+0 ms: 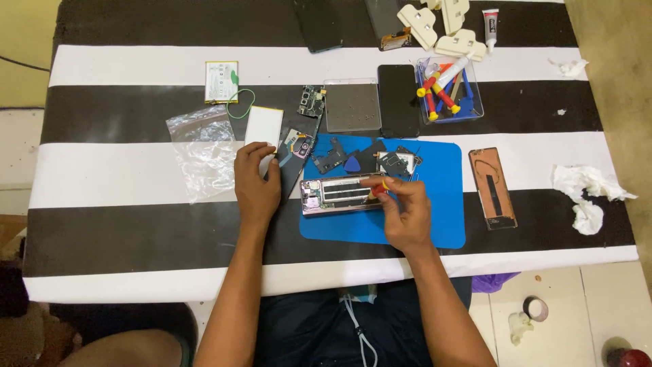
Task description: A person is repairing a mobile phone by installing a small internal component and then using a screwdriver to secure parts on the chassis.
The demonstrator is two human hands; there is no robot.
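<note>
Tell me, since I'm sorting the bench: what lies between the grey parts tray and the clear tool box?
In the head view, a black phone panel lies flat between the grey parts tray and the clear tool box, close beside both.

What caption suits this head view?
Right hand holds a red-handled screwdriver over an opened phone frame on a blue mat.

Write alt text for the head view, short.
Seen from above, a person's right hand holds a small red-and-yellow screwdriver to an opened phone frame on a blue mat, while the left hand rests beside a white rectangular part. Phone parts, a tool tray and crumpled tissues lie across the black-and-white striped table.
</note>
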